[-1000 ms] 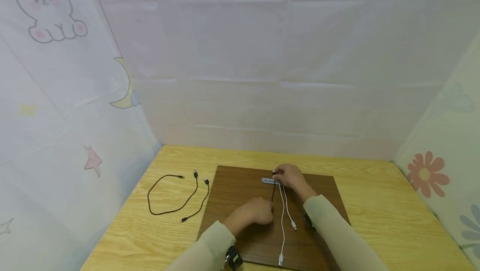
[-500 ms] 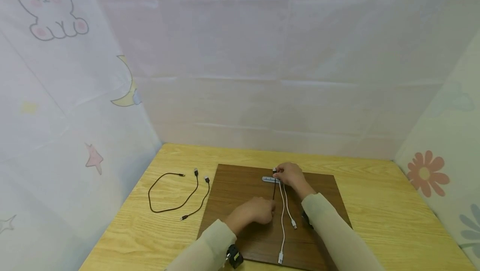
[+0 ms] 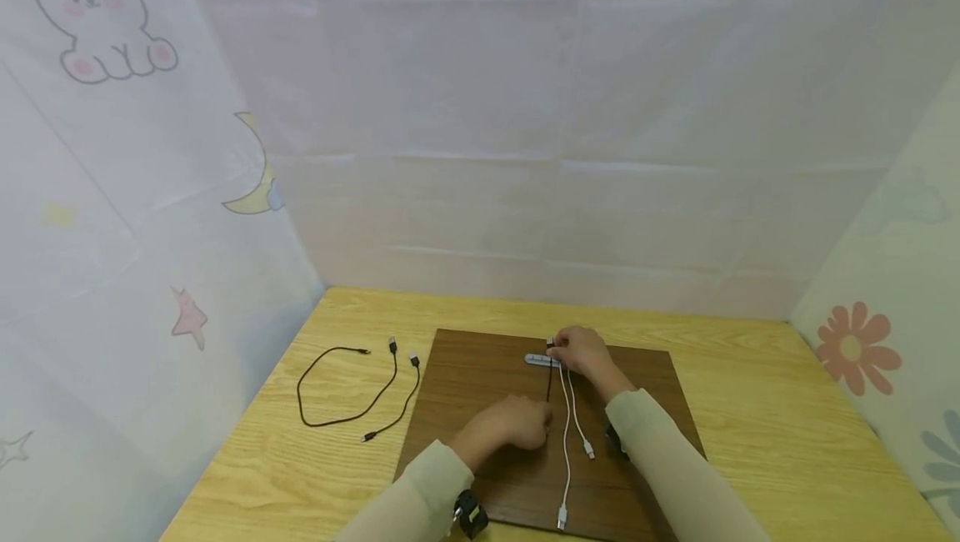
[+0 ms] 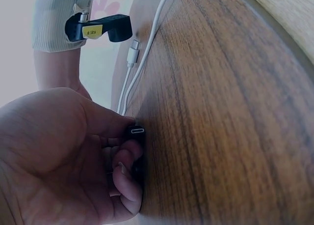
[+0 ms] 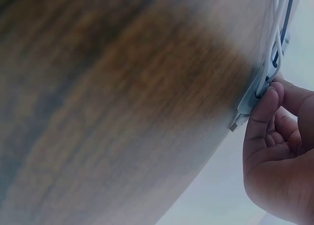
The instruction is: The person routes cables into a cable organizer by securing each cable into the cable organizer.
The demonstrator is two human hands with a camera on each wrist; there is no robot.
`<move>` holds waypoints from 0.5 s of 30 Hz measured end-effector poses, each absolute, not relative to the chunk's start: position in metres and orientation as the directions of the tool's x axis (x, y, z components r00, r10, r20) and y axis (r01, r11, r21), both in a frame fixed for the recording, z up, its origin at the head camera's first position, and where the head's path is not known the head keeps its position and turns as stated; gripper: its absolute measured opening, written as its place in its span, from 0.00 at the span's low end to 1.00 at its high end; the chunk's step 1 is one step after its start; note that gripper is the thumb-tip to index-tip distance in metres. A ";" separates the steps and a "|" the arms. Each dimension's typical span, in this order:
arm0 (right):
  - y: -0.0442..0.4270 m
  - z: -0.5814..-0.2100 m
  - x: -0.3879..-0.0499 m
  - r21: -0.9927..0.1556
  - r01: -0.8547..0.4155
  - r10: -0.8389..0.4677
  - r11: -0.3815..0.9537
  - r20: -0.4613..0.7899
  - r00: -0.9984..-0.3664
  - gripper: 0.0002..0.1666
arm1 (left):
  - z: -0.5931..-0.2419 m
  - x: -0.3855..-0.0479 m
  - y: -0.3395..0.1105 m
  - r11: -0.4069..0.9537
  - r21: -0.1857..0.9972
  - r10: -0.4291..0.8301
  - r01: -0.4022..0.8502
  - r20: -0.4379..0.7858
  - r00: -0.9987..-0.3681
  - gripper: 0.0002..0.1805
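Along the pale clip [image 3: 536, 359], two white cables [image 3: 567, 450] seem seated, a black cable [image 3: 550, 383] is pinched by left hand [image 3: 513, 422] and right hand [image 3: 582, 350], and two loose black cables [image 3: 330, 424] are apparently left.

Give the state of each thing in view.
Cable clip, partly covered
Held black cable, straight
Left hand, pinching that cable's USB-C plug
Right hand, pinching that cable at clip
Longer white cable, near end unheld
Shorter white cable, near end unheld
Longer loose black cable, curved, unheld
Shorter loose black cable, curved, unheld
Wooden board, flat
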State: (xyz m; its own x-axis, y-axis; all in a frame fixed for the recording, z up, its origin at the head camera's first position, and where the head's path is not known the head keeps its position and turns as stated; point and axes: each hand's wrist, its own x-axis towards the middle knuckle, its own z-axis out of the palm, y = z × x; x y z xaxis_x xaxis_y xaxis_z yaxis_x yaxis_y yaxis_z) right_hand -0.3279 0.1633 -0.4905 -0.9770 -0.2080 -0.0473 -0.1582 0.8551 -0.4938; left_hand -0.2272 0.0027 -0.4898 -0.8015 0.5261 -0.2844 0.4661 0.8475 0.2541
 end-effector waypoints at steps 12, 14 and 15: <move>0.162 -0.495 -0.329 -0.462 -0.191 -0.238 0.866 -0.045 -0.970 0.11 | -0.490 -0.226 0.001 0.856 0.256 0.512 0.449 -0.298 -0.806 0.11; 0.161 -0.495 -0.329 -0.465 -0.195 -0.241 0.863 -0.040 -0.970 0.11 | -0.490 -0.227 0.001 0.855 0.252 0.515 0.454 -0.296 -0.805 0.11; 0.161 -0.495 -0.329 -0.470 -0.194 -0.241 0.861 -0.040 -0.970 0.11 | -0.490 -0.227 0.001 0.854 0.249 0.515 0.456 -0.294 -0.805 0.11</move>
